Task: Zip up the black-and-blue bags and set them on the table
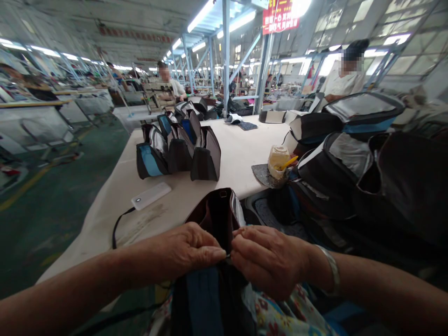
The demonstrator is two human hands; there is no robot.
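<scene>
Bag in hand: one dark bag (202, 301) with a blue stripe, by the table's near edge, close to the body.
Left hand: the left hand (187, 249) pinches the bag's rim.
Right hand: the right hand (268, 256) pinches the rim just beside it; their fingers hide the exact spot.
Table room: the smooth, pale table (236, 147) stretches between the small bags and the jar.
Small bags: three boxy cloth ones (206, 158) stand in the front row.
White box: one (151, 196), flat and smooth, with a black cord (115, 228).
Jar: one (276, 161), with one yellow stick (289, 163).
Right side: piled dark bags (324, 175), too jumbled to count.
</scene>
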